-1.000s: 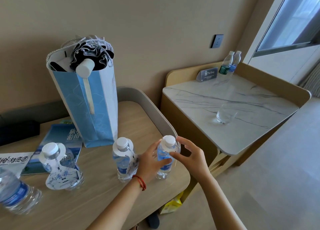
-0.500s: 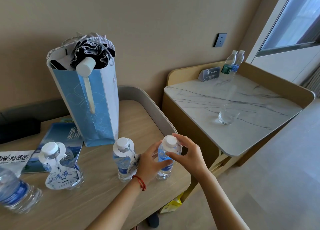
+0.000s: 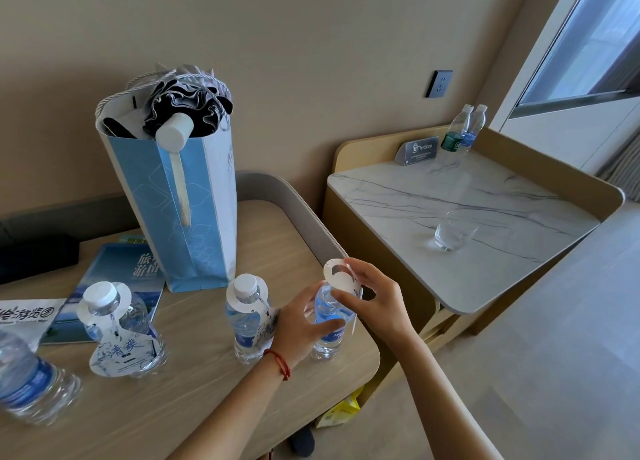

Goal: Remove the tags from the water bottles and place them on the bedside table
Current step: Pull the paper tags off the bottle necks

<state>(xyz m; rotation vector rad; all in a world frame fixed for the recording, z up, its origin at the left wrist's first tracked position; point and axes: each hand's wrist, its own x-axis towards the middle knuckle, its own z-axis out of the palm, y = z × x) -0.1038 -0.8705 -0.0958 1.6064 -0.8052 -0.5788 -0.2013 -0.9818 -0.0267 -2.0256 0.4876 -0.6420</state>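
On the wooden table (image 3: 194, 400) stand several small water bottles. My left hand (image 3: 304, 324) grips the rightmost bottle (image 3: 329, 335) around its body. My right hand (image 3: 372, 293) pinches that bottle's white paper tag (image 3: 341, 277), which is lifted up above the bottle's neck. Two other bottles still wear white tags: the middle bottle (image 3: 247, 317) and the left bottle (image 3: 114, 324). A bottle without a tag (image 3: 27, 380) stands at the far left. The marble-topped bedside table (image 3: 485, 279) is to the right.
A tall blue paper bag (image 3: 180, 210) with a folded umbrella stands at the back of the wooden table, beside a blue booklet (image 3: 117, 283). On the bedside table are a drinking glass (image 3: 453, 231), a small sign (image 3: 417, 149) and two bottles (image 3: 465, 130) at the back.
My right hand has pulled the tag up off the cap of the rightmost bottle; earlier the tag sat around the neck. My left hand keeps holding the bottle.
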